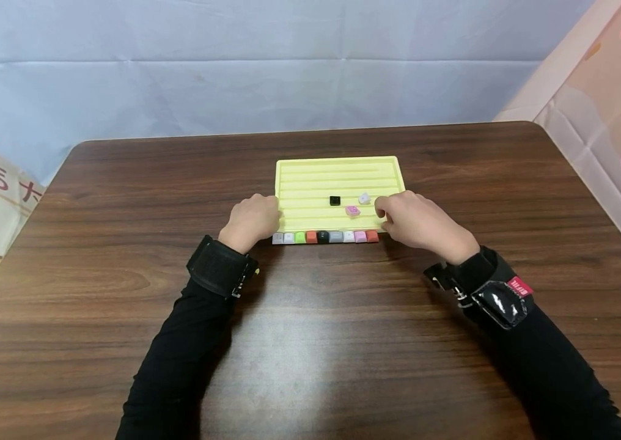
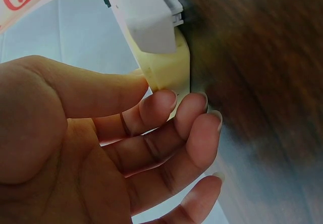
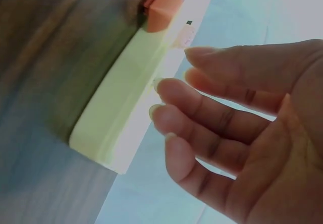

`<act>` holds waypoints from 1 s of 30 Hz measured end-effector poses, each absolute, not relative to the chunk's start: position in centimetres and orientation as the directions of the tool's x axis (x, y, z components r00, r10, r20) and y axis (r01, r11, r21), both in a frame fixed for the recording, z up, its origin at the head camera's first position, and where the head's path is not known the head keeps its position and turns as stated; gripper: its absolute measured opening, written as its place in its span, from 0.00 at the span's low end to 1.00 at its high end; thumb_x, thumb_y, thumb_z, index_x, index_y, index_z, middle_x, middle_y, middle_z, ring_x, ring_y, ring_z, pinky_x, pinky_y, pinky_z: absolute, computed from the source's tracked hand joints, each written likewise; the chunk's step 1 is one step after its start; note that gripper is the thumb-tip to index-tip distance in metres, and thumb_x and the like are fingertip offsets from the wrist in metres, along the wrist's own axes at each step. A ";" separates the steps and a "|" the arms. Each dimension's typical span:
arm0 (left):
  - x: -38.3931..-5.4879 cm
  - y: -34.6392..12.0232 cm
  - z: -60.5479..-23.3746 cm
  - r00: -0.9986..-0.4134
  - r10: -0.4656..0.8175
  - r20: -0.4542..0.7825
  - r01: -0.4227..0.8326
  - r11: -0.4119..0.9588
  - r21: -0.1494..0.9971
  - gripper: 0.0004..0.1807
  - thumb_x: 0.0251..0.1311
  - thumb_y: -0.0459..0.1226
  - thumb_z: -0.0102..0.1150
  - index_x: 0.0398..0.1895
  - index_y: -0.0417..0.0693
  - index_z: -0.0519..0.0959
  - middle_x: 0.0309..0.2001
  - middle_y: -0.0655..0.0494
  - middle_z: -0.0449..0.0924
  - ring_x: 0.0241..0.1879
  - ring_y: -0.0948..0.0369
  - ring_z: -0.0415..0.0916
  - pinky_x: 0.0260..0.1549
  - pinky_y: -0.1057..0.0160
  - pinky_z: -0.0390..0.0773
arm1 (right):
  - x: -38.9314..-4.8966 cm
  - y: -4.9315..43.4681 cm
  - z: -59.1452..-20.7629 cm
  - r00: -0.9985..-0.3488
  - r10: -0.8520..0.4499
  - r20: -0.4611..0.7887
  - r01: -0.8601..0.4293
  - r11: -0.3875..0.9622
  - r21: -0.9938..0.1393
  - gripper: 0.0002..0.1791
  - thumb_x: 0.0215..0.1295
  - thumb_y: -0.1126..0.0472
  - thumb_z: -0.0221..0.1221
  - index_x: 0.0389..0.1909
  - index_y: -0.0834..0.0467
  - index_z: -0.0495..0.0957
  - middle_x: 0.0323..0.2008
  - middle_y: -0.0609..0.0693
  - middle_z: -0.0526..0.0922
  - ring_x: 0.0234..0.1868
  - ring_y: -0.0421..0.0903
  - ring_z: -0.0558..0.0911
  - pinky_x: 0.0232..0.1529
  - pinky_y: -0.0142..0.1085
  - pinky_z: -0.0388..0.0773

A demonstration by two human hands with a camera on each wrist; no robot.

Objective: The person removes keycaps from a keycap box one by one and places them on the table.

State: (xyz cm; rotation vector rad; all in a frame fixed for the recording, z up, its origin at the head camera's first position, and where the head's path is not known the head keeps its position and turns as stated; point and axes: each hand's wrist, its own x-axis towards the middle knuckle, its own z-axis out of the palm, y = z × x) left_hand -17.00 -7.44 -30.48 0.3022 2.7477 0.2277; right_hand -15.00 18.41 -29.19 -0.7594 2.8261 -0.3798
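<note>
A pale yellow ridged tray [image 1: 310, 177] lies on the table. My left hand [image 1: 254, 219] pinches its front left corner between thumb and fingers, beside a white keycap [image 2: 149, 24]. Along the tray's front edge runs a row of several coloured keycaps, ending on the right with an orange-red keycap [image 1: 372, 236]. Over the tray's right side, my right hand [image 1: 417, 220] has loosely bent fingers, with nothing visible between thumb and index finger. Near those fingertips lie a loose pink keycap [image 1: 352, 211], a white keycap [image 1: 364, 198] and a black keycap [image 1: 335, 200].
The brown wooden table [image 1: 123, 244] extends around the tray on all sides. A pale blue cloth [image 1: 233, 85] hangs behind the table's far edge. Printed cloths stand at the left and right, and a black strap circles each wrist.
</note>
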 end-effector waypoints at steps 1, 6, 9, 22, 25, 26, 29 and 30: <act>-17.0 -7.4 -30.5 -0.910 0.238 -0.339 0.179 0.964 0.195 0.13 0.69 0.38 0.41 0.35 0.40 0.74 0.22 0.50 0.63 0.21 0.55 0.62 0.23 0.61 0.60 | -15.1 18.4 -29.1 -0.850 -0.516 -0.110 -0.466 0.832 -0.301 0.04 0.58 0.71 0.56 0.34 0.65 0.75 0.26 0.53 0.76 0.20 0.45 0.67 0.21 0.35 0.61; -17.0 -7.4 -30.6 -0.912 0.234 -0.338 0.178 0.966 0.188 0.13 0.69 0.39 0.42 0.39 0.39 0.75 0.23 0.48 0.66 0.23 0.54 0.64 0.24 0.61 0.61 | -15.6 17.9 -29.0 -0.855 -0.516 -0.059 -0.474 0.821 -0.318 0.04 0.57 0.72 0.54 0.31 0.64 0.75 0.23 0.52 0.73 0.20 0.45 0.65 0.22 0.35 0.59; -17.1 -7.4 -30.6 -0.912 0.230 -0.340 0.175 0.967 0.186 0.14 0.69 0.39 0.42 0.40 0.39 0.75 0.24 0.48 0.67 0.23 0.54 0.64 0.24 0.60 0.62 | -16.0 17.5 -28.9 -0.855 -0.516 -0.050 -0.474 0.817 -0.327 0.04 0.56 0.72 0.52 0.30 0.63 0.75 0.23 0.52 0.72 0.20 0.45 0.64 0.23 0.35 0.59; -17.0 -7.3 -30.6 -0.913 0.235 -0.334 0.180 0.965 0.189 0.14 0.69 0.39 0.41 0.42 0.38 0.75 0.26 0.46 0.70 0.24 0.54 0.66 0.25 0.60 0.63 | -17.0 15.1 -29.1 -0.901 -0.418 -0.114 -0.355 0.863 -0.360 0.15 0.63 0.58 0.57 0.20 0.60 0.69 0.17 0.51 0.66 0.19 0.46 0.65 0.25 0.36 0.58; -17.0 -7.2 -30.6 -0.915 0.229 -0.333 0.175 0.967 0.184 0.14 0.69 0.39 0.41 0.42 0.38 0.75 0.26 0.46 0.70 0.25 0.53 0.67 0.25 0.59 0.64 | -17.1 14.7 -29.4 -0.904 -0.411 -0.118 -0.346 0.866 -0.362 0.15 0.63 0.59 0.55 0.19 0.60 0.67 0.16 0.49 0.62 0.18 0.45 0.62 0.24 0.36 0.57; -17.0 -7.2 -30.6 -0.915 0.228 -0.333 0.175 0.967 0.183 0.14 0.69 0.39 0.41 0.41 0.38 0.75 0.26 0.46 0.70 0.25 0.53 0.67 0.25 0.59 0.64 | -17.1 14.6 -29.5 -0.905 -0.408 -0.122 -0.343 0.868 -0.360 0.15 0.63 0.60 0.55 0.19 0.60 0.67 0.16 0.49 0.61 0.18 0.44 0.61 0.24 0.35 0.56; -17.0 -7.2 -30.6 -0.915 0.226 -0.334 0.174 0.968 0.178 0.14 0.69 0.39 0.41 0.41 0.39 0.75 0.26 0.46 0.70 0.25 0.53 0.67 0.25 0.59 0.64 | -17.3 14.5 -29.9 -0.906 -0.401 -0.137 -0.333 0.874 -0.355 0.14 0.64 0.61 0.54 0.20 0.60 0.67 0.16 0.49 0.63 0.19 0.44 0.62 0.24 0.35 0.57; -17.0 -7.2 -30.6 -0.916 0.224 -0.333 0.173 0.969 0.176 0.14 0.69 0.39 0.41 0.40 0.39 0.75 0.26 0.46 0.70 0.25 0.53 0.67 0.25 0.59 0.64 | -17.3 14.4 -30.0 -0.906 -0.398 -0.141 -0.330 0.876 -0.352 0.13 0.64 0.61 0.54 0.21 0.60 0.67 0.17 0.50 0.64 0.19 0.45 0.63 0.24 0.35 0.57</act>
